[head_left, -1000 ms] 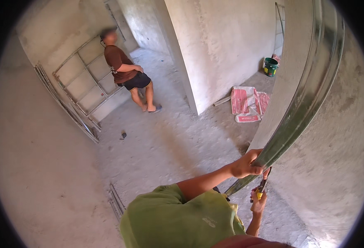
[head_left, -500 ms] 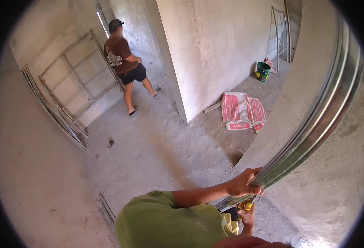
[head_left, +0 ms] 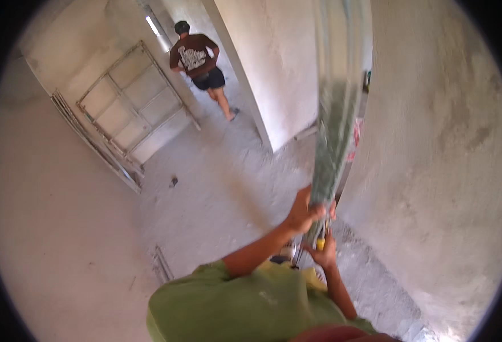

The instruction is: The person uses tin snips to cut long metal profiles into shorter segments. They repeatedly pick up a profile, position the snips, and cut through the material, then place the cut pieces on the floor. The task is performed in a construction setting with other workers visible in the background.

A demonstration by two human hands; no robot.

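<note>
My left hand is closed around a long bundle of shiny metal channels, which rises steeply in front of me and is blurred toward its upper part. Just below, my right hand is closed on a small hand tool with a yellow handle. The tool lies close against the lower part of the channels; its working end is mostly hidden, so its exact kind does not show.
A person in a dark shirt walks by the far doorway. Metal scaffold frames lean on the left wall, with more poles beside them. A concrete wall corner juts out ahead; a bare wall stands close on my right.
The channels have swung from a slant toward the upper right to nearly upright, and both hands have moved left with them. The other person has walked farther off toward the doorway.
</note>
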